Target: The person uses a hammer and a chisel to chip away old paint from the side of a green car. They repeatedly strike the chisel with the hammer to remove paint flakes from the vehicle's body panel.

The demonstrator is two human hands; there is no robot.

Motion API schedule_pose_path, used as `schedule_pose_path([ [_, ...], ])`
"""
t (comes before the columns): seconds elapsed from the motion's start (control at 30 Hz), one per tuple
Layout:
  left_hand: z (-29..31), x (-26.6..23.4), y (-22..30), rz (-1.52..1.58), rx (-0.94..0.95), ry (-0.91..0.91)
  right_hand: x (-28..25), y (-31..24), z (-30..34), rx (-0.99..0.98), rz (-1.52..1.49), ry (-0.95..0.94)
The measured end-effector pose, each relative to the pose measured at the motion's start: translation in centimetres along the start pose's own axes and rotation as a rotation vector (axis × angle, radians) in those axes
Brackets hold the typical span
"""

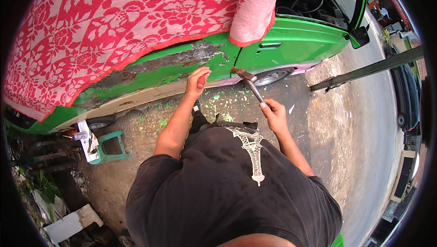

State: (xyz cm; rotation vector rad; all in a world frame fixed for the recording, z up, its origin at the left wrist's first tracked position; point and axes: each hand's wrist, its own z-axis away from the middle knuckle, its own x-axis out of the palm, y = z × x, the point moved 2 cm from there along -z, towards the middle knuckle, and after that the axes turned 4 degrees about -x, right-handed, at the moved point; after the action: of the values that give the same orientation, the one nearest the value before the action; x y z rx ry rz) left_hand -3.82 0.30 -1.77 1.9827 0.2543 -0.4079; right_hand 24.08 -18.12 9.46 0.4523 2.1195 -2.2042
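A hammer (253, 87) with a rusty head and metal shaft is held by its lower end in my right hand (275, 118). Its head is raised in front of the green car (296, 42), near the door seam. My left hand (195, 85) is closed around a tool with a red handle (200, 81); the tool's working end is hidden. That hand is by the car's lower side, where a strip of stripped, grey-brown bodywork (154, 67) shows between ragged edges of green paint. Whether the tool touches the metal, I cannot tell.
A red and pink floral blanket (114, 23) covers the car's upper left part. Green paint flakes (223, 103) litter the ground. At left stands a green plastic stool (114, 146) with things on it. A post (364, 70) rises at right, beside the road.
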Motion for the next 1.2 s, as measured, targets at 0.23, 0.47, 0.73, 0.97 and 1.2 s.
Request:
schedule_pose_path([
  [0.23,-0.3,-0.2,0.7,0.012,0.026,-0.016,-0.1,0.2,-0.4,0.044,0.057,0.000],
  [0.47,-0.2,-0.6,0.4,-0.018,0.063,-0.051,0.4,0.3,-1.1,0.013,0.042,-0.012],
  [0.73,-0.1,-0.7,0.7,-0.039,0.033,-0.067,0.6,0.6,-1.4,0.006,0.041,-0.002],
  [0.97,-0.2,-0.9,0.6,-0.057,0.051,-0.076,1.0,-0.4,-1.6,-0.063,0.172,-0.016],
  [1.2,-1.1,-1.2,1.2,-0.003,0.012,-0.120,4.0,-3.3,-2.5,-0.519,0.539,-0.154],
])
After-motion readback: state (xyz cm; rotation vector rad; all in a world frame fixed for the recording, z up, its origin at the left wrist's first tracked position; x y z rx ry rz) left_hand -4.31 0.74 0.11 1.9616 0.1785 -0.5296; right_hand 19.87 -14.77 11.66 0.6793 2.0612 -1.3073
